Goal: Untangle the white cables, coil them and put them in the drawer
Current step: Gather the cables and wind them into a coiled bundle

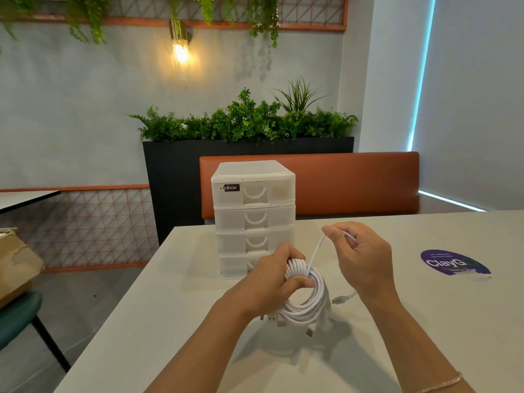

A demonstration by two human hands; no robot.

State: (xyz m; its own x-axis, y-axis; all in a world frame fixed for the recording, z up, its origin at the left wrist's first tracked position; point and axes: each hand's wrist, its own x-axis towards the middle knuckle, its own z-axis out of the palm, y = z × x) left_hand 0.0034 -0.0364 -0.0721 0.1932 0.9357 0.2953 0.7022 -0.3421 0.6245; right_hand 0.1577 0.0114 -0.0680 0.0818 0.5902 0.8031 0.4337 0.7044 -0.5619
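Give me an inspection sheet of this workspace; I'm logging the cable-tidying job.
Surface: pale table, round purple sticker at right.
Job's things: white drawer unit, four drawers, all closed.
Clutter: nothing seen.
Hands: left hand grips the coil; right hand pinches a strand.
Cables: white cable coil, plug ends hanging below; loose plug on the table.
Surroundings: orange bench, black planter, cardboard box, green chair.

The white cables point(307, 296) hung coiled in a loop above the table's middle; the drawer unit point(253, 217), drawers closed, stood near the far edge.
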